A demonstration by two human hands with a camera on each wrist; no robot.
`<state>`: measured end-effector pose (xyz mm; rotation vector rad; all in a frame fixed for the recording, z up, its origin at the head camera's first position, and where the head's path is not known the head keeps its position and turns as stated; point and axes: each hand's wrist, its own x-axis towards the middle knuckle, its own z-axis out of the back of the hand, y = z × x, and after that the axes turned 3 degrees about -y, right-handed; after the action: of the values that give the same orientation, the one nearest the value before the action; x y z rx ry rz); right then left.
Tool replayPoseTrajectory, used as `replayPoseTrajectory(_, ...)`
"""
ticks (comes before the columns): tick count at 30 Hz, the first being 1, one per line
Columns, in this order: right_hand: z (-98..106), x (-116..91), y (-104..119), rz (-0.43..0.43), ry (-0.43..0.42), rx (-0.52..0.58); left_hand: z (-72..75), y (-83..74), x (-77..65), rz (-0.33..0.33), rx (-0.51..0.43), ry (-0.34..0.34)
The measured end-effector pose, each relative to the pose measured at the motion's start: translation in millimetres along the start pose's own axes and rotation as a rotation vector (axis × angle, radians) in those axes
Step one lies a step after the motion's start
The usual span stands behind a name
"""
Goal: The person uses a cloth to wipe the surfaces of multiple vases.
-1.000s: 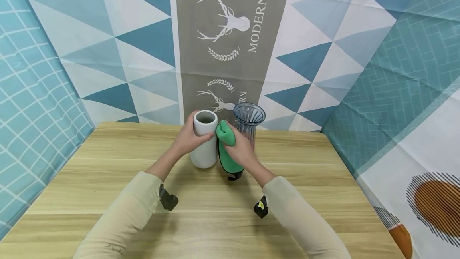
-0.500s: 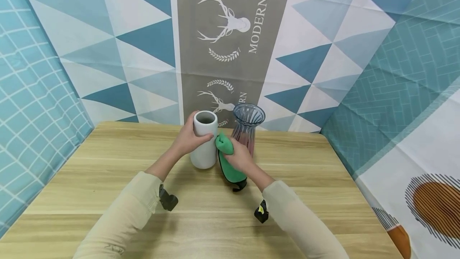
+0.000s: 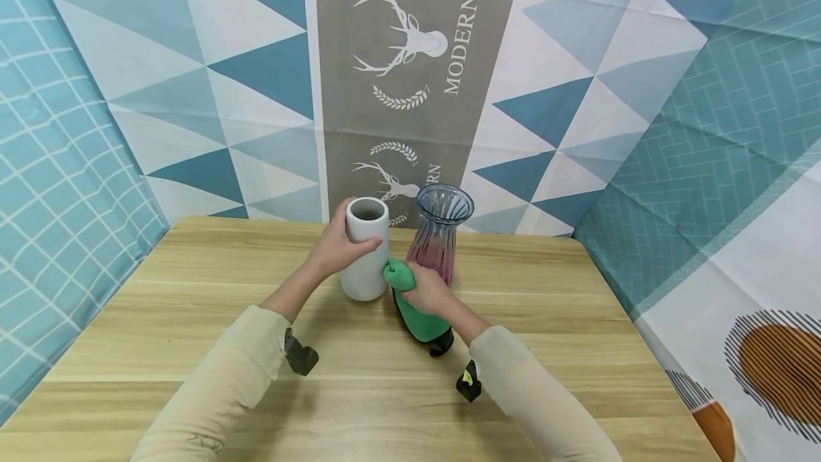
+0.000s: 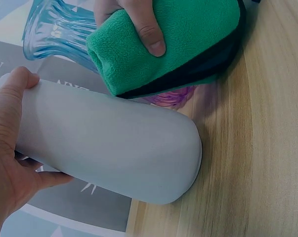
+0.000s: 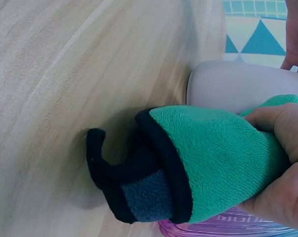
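A white cylindrical vase (image 3: 365,266) stands upright on the wooden table, its round mouth facing up. My left hand (image 3: 338,243) grips its upper part, thumb across the front. A folded green cloth (image 4: 188,34) with dark edging is bunched in my right hand (image 3: 428,289), the thumb pressing on it in the left wrist view. The cloth's bunched end meets the right side of the white vase, while its dark-edged end (image 5: 149,192) hangs toward the table. Close behind my right hand is a ribbed glass vase (image 3: 444,227), blue at the flared rim and pink lower down, its base partly hidden.
The wooden table (image 3: 192,348) reaches back to a patterned wall cloth (image 3: 256,91) close behind both vases. Blue tiled cloth (image 3: 58,162) hangs at the left, and a teal and white cloth (image 3: 705,162) at the right.
My right hand has slid down along the white vase's side with the green cloth, toward me. More of the glass vase now shows. The left hand and white vase have stayed put.
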<state>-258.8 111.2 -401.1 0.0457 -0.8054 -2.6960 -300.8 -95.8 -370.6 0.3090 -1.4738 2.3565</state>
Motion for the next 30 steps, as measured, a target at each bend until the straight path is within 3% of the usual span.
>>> replayPoseTrajectory(9, 9, -1, 0, 0.021, -0.091, 0.049, 0.0, 0.9, -0.3, -0.001, -0.022, 0.003)
replayPoseTrajectory(21, 24, 4, 7, 0.019, -0.276, 0.159, -0.5, 0.2, 1.1, 0.006, -0.009, 0.003)
replayPoseTrajectory(30, 27, 9, 17, -0.017, -0.363, 0.208, -0.7, 0.4, 1.5, 0.001, -0.020, -0.001)
